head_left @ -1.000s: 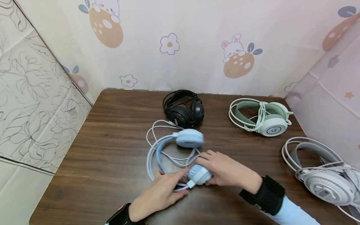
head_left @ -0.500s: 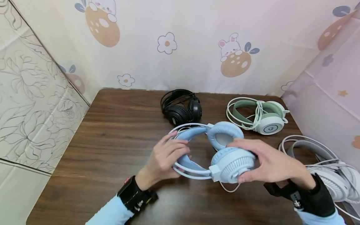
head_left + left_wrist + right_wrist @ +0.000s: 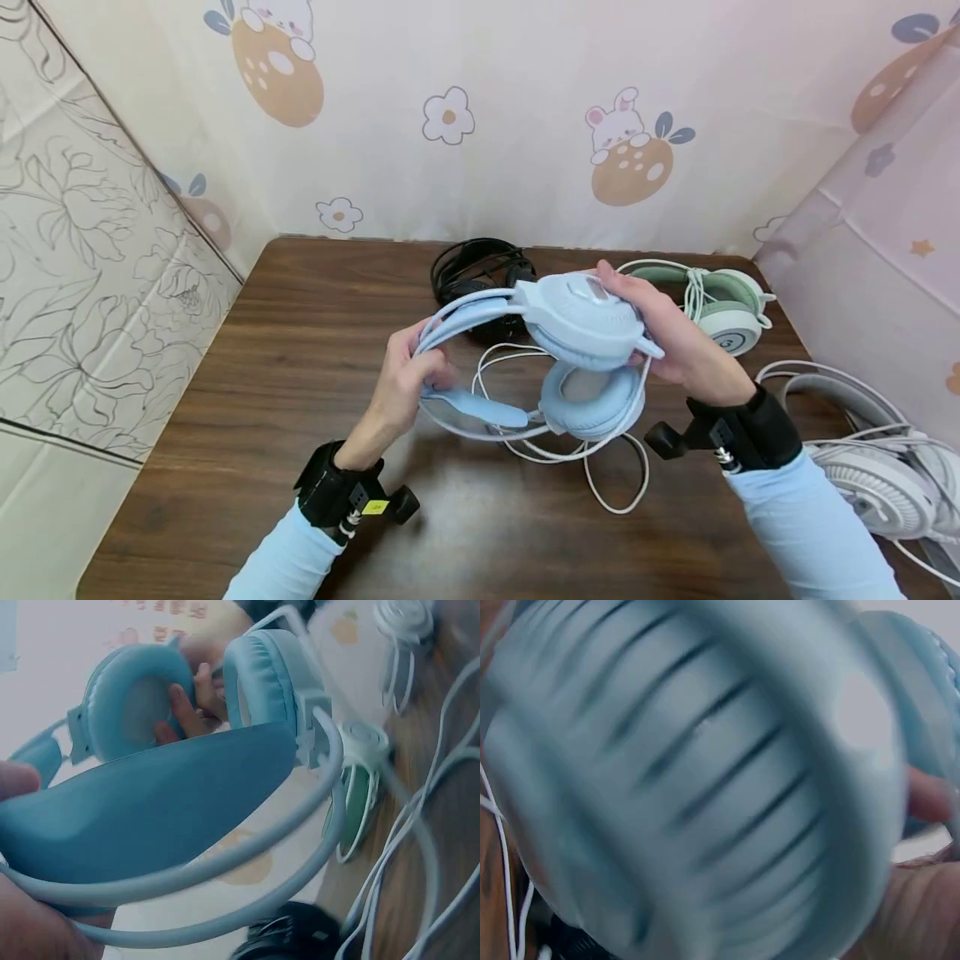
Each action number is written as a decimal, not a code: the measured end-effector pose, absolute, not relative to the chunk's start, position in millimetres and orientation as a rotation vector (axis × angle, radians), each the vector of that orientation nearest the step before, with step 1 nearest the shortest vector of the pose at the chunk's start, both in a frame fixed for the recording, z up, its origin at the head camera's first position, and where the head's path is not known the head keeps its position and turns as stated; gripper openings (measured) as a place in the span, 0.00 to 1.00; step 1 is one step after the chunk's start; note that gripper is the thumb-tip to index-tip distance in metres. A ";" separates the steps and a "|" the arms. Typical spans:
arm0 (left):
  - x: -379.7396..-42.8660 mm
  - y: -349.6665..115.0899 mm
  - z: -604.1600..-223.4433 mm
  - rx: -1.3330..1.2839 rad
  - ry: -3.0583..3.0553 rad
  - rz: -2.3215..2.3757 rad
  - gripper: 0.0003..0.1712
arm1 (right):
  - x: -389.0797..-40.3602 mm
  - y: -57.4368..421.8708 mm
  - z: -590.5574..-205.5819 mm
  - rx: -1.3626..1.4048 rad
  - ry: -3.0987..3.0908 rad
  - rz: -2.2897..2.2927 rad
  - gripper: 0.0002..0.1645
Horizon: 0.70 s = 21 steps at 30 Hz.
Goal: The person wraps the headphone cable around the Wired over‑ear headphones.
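Note:
Light blue headphones (image 3: 581, 321) are held up above the table by both hands. My left hand (image 3: 405, 375) grips the padded headband at its left end, thumb on the inner side; the left wrist view shows the wide headband pad (image 3: 150, 810) close up. At the other end, my right hand (image 3: 667, 333) holds the far ear cup, its fingers partly hidden behind it. In the right wrist view the ribbed ear cup (image 3: 705, 765) fills most of the picture, blurred. The second ear cup (image 3: 588, 400) hangs nearer me, with a white cable (image 3: 637, 492) looping below.
Black headphones (image 3: 476, 267) lie behind, partly covered by the blue pair. Green and white headphones (image 3: 731, 321) rest at the back right, and white headphones (image 3: 877, 492) at the right edge. All are on a brown wooden table (image 3: 247, 400) against a patterned wall covering.
Both hands have lifted the blue headphones off the table. Since half a second ago the pair has been turned over and tilted, and the left hand has moved slightly left along the headband.

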<state>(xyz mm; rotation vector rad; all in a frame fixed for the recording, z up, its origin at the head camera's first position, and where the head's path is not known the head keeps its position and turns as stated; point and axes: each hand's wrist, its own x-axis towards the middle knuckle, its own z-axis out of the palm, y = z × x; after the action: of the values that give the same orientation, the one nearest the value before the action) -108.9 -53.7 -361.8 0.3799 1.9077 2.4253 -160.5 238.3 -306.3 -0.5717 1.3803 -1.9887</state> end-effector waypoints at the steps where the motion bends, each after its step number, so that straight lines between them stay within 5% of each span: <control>1: -109.7 -54.4 -362.2 0.305 1.790 2.475 0.06 | -161.5 240.2 -307.0 -0.569 1.299 -1.992 0.24; 7: -117.1 -66.2 -369.4 -0.009 1.531 2.758 0.09 | -152.0 265.6 -309.2 -0.651 1.261 -1.973 0.23; 13: -121.6 -90.1 -367.5 -0.136 1.686 2.932 0.11 | -126.3 296.0 -311.1 -0.852 2.696 -1.305 0.10; 17: -119.3 -98.1 -365.4 -0.220 1.832 2.859 0.12 | -116.9 292.3 -312.1 -1.411 3.315 -0.593 0.12; 21: -116.7 -87.8 -367.3 -0.231 2.061 2.655 0.10 | -109.0 253.0 -291.1 -2.023 3.261 -0.165 0.17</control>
<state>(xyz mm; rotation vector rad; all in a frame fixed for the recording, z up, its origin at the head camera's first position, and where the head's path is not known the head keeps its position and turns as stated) -116.7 -87.8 -367.3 -0.2313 2.0607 2.6550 -109.0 253.0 -291.1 -2.0232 3.2613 -0.1653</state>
